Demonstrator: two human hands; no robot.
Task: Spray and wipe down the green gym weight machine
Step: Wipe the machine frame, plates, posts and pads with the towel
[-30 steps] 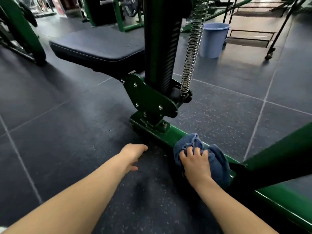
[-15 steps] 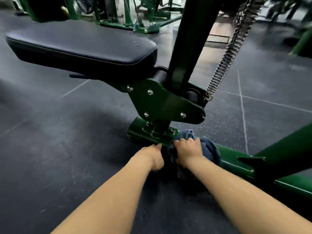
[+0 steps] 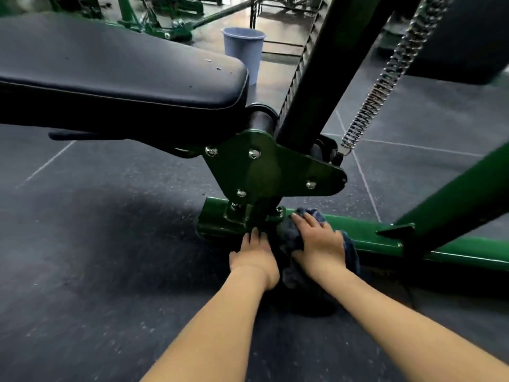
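The green weight machine's base bar (image 3: 355, 227) runs along the dark floor from the centre to the right. A green bolted bracket plate (image 3: 264, 172) stands over its left end, under a black upright (image 3: 325, 78). My right hand (image 3: 319, 241) lies flat on a dark blue cloth (image 3: 350, 250) and presses it onto the bar just right of the bracket foot. My left hand (image 3: 254, 255) is beside it, with straight fingers touching the near side of the bar's left end. No spray bottle is in view.
A black padded seat (image 3: 124, 78) overhangs the floor at the left, low above my hands. A steel spring (image 3: 385, 84) rises at the right. A green diagonal strut (image 3: 454, 199) joins the bar at the right. A blue bucket (image 3: 243, 48) stands behind.
My right hand has slid the cloth left along the bar up to the bracket foot. My left hand has come forward from the floor to touch the bar's end. The view has moved closer.
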